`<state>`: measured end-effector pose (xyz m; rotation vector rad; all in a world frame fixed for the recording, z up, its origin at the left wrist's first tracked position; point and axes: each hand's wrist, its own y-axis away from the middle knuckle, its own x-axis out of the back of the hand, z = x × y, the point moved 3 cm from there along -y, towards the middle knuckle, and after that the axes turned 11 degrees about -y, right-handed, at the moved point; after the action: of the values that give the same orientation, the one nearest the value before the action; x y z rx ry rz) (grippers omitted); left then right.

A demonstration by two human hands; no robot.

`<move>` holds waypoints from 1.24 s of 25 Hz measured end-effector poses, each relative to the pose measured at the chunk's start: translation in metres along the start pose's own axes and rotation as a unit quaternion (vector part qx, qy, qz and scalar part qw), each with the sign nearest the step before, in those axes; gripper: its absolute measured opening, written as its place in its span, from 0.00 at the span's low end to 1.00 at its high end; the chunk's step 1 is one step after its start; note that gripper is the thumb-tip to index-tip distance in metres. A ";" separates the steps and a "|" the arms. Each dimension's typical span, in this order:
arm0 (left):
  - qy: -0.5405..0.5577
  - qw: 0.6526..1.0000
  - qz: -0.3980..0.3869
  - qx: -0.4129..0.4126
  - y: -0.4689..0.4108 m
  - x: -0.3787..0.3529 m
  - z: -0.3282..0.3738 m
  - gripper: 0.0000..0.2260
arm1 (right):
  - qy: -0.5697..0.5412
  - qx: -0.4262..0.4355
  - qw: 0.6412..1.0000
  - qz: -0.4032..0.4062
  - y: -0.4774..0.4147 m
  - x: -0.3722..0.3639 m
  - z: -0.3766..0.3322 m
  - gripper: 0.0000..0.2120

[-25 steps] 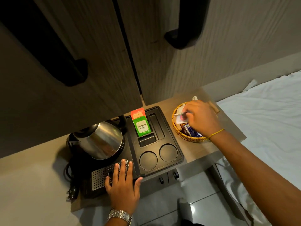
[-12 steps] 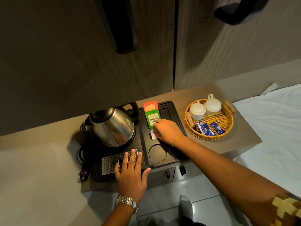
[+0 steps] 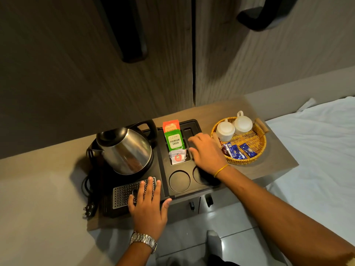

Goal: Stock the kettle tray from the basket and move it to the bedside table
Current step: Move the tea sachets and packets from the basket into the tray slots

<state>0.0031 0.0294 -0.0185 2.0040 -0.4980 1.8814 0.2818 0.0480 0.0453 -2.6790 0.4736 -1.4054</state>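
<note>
The kettle tray [image 3: 184, 166] sits on the desk [image 3: 272, 166], with the wicker basket [image 3: 247, 148] just beside it on its bed side. It is a black moulded tray, stiff by the look of it, with a steel kettle [image 3: 124, 150] on its round base at the end away from the basket and a perforated metal grille [image 3: 124, 192] at the near edge beside the kettle. In the slots between kettle and basket stand an orange tea packet [image 3: 171, 126], a green tea packet [image 3: 174, 141] and a small white sachet [image 3: 177, 156]; nearer the front edge are two empty round cup wells [image 3: 179, 181].

The left hand [image 3: 148, 206] lies flat, fingers spread, on the grille and tray edge, gripping nothing. The right hand [image 3: 205, 152] hovers over the tray's basket side, fingers loosely curled and apparently empty.

Still in the basket are two white cups [image 3: 233, 127] turned upside down and several blue sachets [image 3: 238, 151]. The cups are likely fragile and best taken by the body or handle; the sachets are light and limp, fit for a pinch. Loaded, the tray will probably be heavy towards the kettle, so both hands should take opposite edges and keep it level.
</note>
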 end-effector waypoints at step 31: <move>-0.009 1.000 0.018 -0.004 0.000 0.000 0.001 0.31 | 0.019 -0.287 0.957 -0.029 0.043 0.054 0.100 0.12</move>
<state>0.0036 0.0286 -0.0182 2.0199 -0.5497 1.8812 0.3819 -0.0162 0.0211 -3.1236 0.9441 -1.5279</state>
